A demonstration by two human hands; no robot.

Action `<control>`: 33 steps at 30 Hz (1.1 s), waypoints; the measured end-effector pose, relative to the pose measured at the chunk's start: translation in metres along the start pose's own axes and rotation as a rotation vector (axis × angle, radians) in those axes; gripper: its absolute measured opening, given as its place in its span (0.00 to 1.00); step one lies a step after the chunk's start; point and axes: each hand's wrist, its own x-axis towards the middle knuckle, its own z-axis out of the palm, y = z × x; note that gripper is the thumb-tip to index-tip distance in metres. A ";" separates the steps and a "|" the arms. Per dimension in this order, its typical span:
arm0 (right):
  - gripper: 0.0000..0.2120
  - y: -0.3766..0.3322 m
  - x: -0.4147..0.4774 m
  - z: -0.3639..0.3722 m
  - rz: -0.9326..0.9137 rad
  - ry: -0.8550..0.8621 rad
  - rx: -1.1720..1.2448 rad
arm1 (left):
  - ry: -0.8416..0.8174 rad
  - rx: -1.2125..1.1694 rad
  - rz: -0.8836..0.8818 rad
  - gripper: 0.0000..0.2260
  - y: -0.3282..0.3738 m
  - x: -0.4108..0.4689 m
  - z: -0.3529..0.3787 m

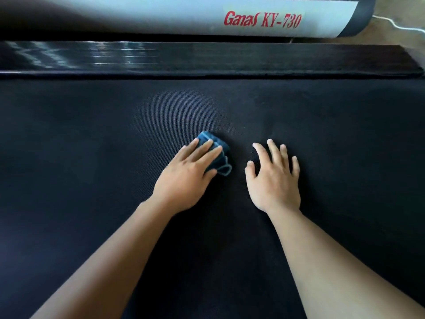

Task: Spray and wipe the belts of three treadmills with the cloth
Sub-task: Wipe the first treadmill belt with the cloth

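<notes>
A dark textured treadmill belt [92, 139] fills most of the head view. A folded blue cloth [219, 149] lies on it near the middle. My left hand [190, 173] presses flat on the cloth with straight fingers, covering most of it. My right hand [274, 176] rests on the bare belt just right of the cloth, fingers spread, holding nothing. No spray bottle is in view.
Beyond the belt runs a black ribbed side rail [207, 58]. Behind it lies a white treadmill side cover [184, 17] with red lettering and a grey end cap. A white cable [400, 24] trails on the brown floor at the top right.
</notes>
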 end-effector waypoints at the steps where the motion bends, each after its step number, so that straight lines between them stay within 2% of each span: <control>1: 0.24 0.000 0.000 0.000 -0.001 0.007 0.001 | 0.010 0.012 -0.011 0.25 -0.005 -0.015 -0.001; 6: 0.25 0.000 0.001 0.001 -0.003 0.013 0.004 | 0.078 0.000 -0.219 0.23 -0.047 -0.056 -0.015; 12: 0.24 0.001 0.000 0.001 -0.003 0.009 0.010 | 0.159 -0.022 -0.434 0.24 -0.071 -0.001 -0.028; 15: 0.25 0.001 0.001 0.001 -0.001 0.005 0.016 | 0.158 -0.019 -0.414 0.24 -0.054 0.039 -0.024; 19: 0.24 0.001 0.001 0.001 0.000 -0.013 0.018 | 0.102 0.013 -0.252 0.25 -0.016 0.054 -0.011; 22: 0.24 0.001 0.000 0.001 0.000 -0.011 0.024 | 0.068 -0.019 -0.128 0.25 0.004 0.022 -0.001; 25: 0.24 0.001 0.000 0.001 -0.002 -0.010 0.032 | 0.058 -0.018 -0.080 0.25 0.007 -0.031 0.002; 29: 0.25 0.001 0.000 0.000 -0.007 -0.035 0.052 | 0.083 -0.013 -0.221 0.25 -0.021 -0.079 -0.006; 33: 0.24 0.003 0.000 -0.005 -0.017 -0.045 0.115 | 0.136 -0.030 -0.396 0.24 -0.051 -0.069 -0.019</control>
